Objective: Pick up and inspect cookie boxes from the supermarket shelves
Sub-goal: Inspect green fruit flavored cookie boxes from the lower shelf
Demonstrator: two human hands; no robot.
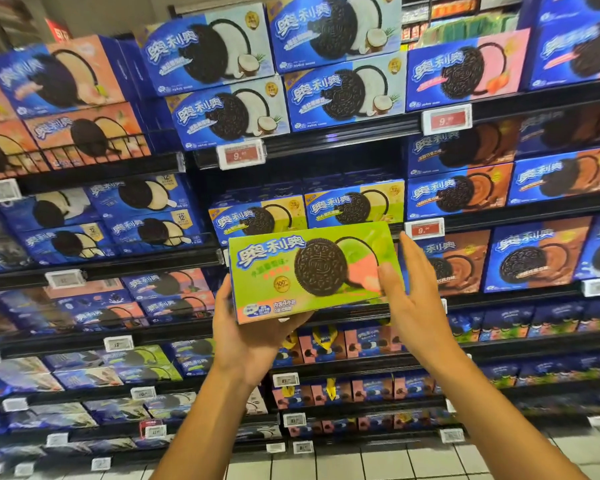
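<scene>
I hold a bright green cookie box (274, 271) up in front of the shelves, its front face toward me. It shows a dark sandwich cookie with green and pink cream. My left hand (246, 341) grips its lower left corner from below, thumb on the left edge and fingers hidden behind. My right hand (416, 306) holds the right end, with the thumb on the front face and the fingers reaching up behind the edge. The box tilts slightly, its right end higher.
Black shelves (326, 140) full of blue cookie boxes fill the view on every level. Yellow-green boxes (354, 206) stand right behind the held box. Price tags (241, 155) line the shelf edges. White floor tiles (395, 462) show at the bottom.
</scene>
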